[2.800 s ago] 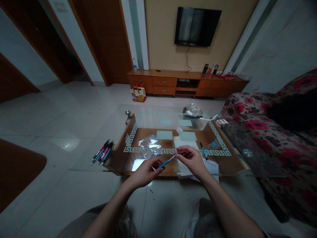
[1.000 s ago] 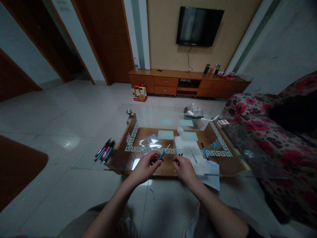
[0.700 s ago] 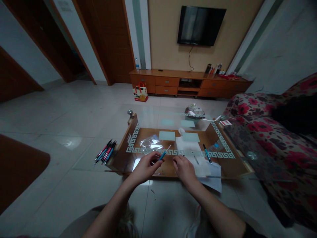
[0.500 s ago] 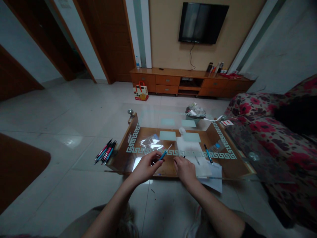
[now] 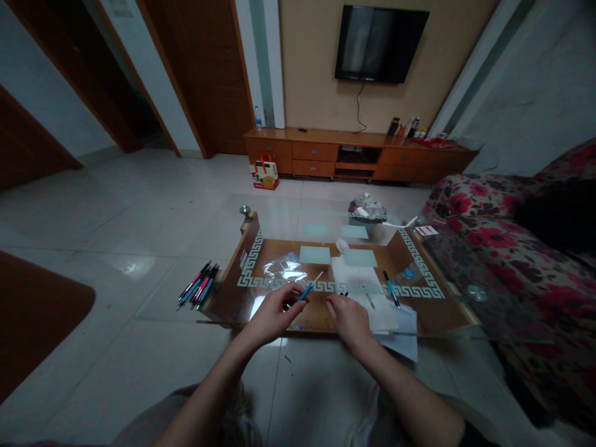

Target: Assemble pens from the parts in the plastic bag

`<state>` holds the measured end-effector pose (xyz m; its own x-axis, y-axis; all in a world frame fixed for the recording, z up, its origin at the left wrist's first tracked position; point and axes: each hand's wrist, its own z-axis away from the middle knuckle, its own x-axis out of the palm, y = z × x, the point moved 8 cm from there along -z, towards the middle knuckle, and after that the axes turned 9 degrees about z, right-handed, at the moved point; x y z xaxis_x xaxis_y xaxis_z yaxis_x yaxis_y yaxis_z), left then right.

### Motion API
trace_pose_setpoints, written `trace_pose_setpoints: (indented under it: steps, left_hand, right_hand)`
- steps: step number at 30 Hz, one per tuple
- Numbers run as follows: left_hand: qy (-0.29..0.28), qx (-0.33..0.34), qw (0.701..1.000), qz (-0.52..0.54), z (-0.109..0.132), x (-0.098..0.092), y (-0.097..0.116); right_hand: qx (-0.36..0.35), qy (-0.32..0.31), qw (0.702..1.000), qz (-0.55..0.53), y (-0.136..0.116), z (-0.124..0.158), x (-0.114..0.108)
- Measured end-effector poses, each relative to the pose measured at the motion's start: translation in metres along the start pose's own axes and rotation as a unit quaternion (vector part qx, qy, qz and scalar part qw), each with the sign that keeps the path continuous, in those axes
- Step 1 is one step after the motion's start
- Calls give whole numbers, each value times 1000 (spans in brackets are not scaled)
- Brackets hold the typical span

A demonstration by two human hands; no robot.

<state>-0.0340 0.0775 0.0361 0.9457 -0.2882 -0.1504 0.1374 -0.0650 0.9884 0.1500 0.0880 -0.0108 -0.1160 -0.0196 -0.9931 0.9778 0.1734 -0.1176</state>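
Note:
My left hand (image 5: 274,313) is closed round a blue pen barrel (image 5: 308,288) whose thin white refill tip points up and to the right. My right hand (image 5: 347,316) rests low on the glass table (image 5: 223,313) a short way to the right, fingers curled over small dark pen parts (image 5: 343,293); what it grips is too small to make out. Beside it lies white paper (image 5: 361,282) with another small part on it. A second blue pen (image 5: 390,289) lies further right.
A bundle of red and blue pens (image 5: 198,285) lies at the table's left edge. A crumpled clear plastic bag (image 5: 282,269) sits behind my left hand. A floral sofa (image 5: 503,248) stands to the right, with a TV cabinet (image 5: 354,155) at the far wall.
My right hand has let go of the pen's tip and dropped to the table near the small dark parts. My left hand keeps holding the blue barrel almost still.

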Motion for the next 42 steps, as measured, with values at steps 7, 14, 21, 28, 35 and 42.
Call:
trace_pose_setpoints:
  steps: [7, 14, 21, 28, 35, 42]
  left_hand:
    - [2, -1, 1000, -9, 5, 1, -1]
    - [-4, -10, 1000, -21, 10, 8, 2]
    - [-4, -1, 998, -63, 11, 10, 6]
    - [-8, 1, 996, -88, 11, 10, 6]
    - [-21, -5, 996, -90, 11, 12, 6]
    - [-26, 2, 996, -87, 12, 13, 10]
  right_hand:
    - [-2, 65, 981, -181, 22, -5, -37]
    - [-48, 142, 923, -355, 12, 16, -72]
    - [-119, 123, 909, -381, -5, 27, -77]
    - [-121, 112, 911, -378, -7, 24, -73]
    - [-128, 113, 912, -374, -7, 24, -74]
    - [-136, 123, 912, -366, -8, 24, -76]
